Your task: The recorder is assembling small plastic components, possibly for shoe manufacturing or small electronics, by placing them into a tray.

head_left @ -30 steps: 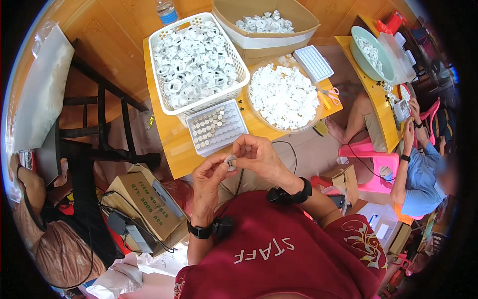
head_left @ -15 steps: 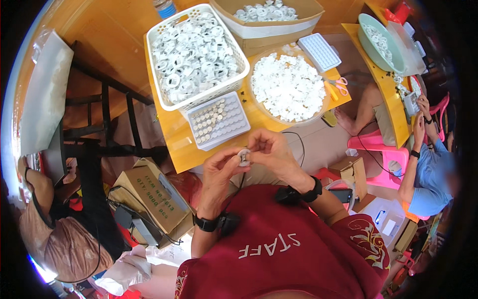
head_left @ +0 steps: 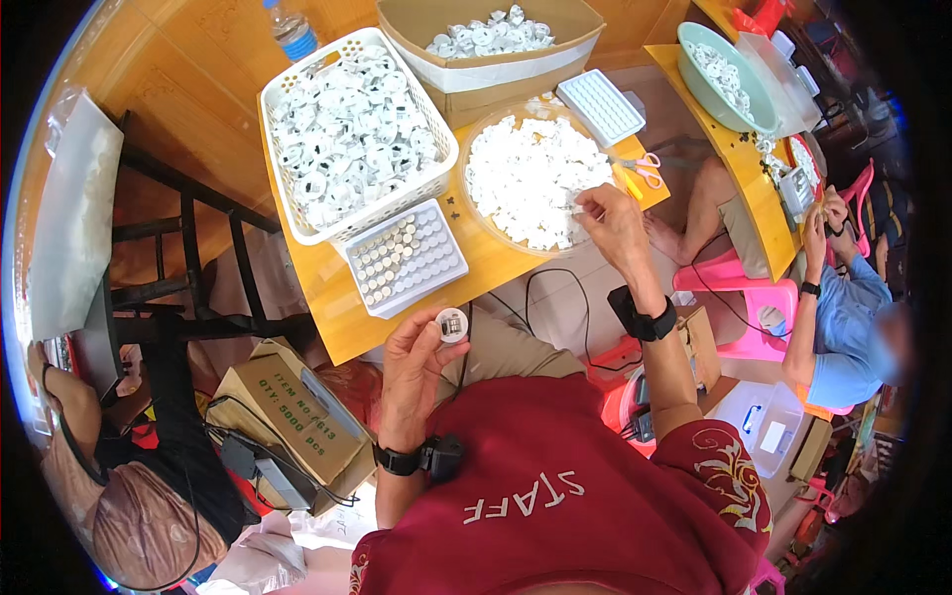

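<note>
My left hand point(head_left: 415, 359) pinches a small round white plastic part point(head_left: 452, 324) between thumb and fingers, its face with a dark, metallic-looking centre turned up. Over the right side of a round shallow tub point(head_left: 480, 224) heaped with small white pieces point(head_left: 531, 178), my right hand point(head_left: 617, 223) has its thumb and fingertips drawn together. What they hold, if anything, is too small to make out. Near my left hand lies a pale compartment tray point(head_left: 444, 260), with small round silvery pieces point(head_left: 382, 263) in its left part.
A white basket point(head_left: 448, 159) full of white round parts stands at the table's left, beside a cardboard box point(head_left: 496, 94) of similar parts. A second tray point(head_left: 600, 107), pink-handled scissors point(head_left: 647, 171) and a water bottle point(head_left: 296, 38) are around them. A co-worker point(head_left: 843, 317) sits at the right.
My right hand has left the round part and moved right and up to the tub. My left hand alone keeps the part, slightly lower and further left. The view has shifted a little.
</note>
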{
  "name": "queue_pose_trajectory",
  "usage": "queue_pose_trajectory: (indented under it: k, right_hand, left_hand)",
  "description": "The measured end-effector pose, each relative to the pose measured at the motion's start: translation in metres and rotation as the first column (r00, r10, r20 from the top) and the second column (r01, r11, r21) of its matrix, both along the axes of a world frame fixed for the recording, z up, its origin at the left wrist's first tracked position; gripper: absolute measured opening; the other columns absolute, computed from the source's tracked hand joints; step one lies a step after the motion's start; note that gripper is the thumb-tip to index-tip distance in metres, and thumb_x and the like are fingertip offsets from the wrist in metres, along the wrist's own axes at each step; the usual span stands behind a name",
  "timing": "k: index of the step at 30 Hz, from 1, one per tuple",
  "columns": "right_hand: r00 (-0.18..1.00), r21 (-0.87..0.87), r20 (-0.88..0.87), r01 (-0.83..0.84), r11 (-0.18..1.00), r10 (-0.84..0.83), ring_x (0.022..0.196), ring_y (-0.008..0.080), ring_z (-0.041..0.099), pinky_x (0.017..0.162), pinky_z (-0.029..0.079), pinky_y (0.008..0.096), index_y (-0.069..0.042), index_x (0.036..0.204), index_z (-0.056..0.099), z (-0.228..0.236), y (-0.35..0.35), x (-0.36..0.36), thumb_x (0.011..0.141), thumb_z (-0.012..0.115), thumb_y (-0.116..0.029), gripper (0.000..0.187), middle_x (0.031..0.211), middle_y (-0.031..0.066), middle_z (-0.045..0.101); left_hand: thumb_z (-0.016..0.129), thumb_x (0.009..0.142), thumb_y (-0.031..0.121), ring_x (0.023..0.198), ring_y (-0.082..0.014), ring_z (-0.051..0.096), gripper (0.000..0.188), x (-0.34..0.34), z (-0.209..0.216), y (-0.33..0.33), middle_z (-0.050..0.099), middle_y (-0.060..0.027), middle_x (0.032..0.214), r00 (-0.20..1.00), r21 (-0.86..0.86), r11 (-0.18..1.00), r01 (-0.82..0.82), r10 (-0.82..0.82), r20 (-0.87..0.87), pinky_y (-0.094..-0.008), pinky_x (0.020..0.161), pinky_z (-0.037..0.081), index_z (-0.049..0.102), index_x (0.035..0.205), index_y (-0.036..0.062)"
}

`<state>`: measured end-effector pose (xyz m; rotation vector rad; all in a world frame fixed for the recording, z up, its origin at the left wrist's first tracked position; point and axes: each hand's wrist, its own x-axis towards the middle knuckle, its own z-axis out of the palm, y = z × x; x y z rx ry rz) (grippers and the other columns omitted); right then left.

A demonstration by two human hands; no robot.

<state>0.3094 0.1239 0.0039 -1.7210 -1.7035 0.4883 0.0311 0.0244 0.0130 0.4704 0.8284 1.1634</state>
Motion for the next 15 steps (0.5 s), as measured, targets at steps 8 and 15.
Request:
queue_pose_trajectory:
  k: [8,15]
  right_hand:
    - [0.979,0.002,0.122,-0.165,0.986,0.163,0.072,0.0318,0.056,0.067,0.045,0.0371,0.003,0.08,0.061,-0.006,0.0,-0.015,0.063,0.064,-0.001,0.018,0.077,0.0157,0.056]
    - [0.973,-0.06,0.101,-0.203,0.977,0.208,0.074,0.0341,0.057,0.068,0.046,0.0379,0.003,0.083,0.062,-0.007,0.005,-0.009,0.065,0.058,0.003,0.019,0.079,0.0179,0.058]
  left_hand:
    - [0.051,0.088,0.012,0.082,-0.0166,0.062,0.024,0.003,-0.001,0.001,0.06,-0.0107,0.097,1.0,-0.028,0.999,0.024,-0.024,0.005,-0.0286,0.07,0.056,0.053,0.108,-0.0011]
    - [0.05,0.088,0.012,0.081,-0.0167,0.062,0.024,0.003,-0.004,0.0,0.06,-0.0106,0.097,1.0,-0.044,0.999,0.011,-0.01,0.022,-0.0283,0.07,0.056,0.053,0.108,-0.0008]
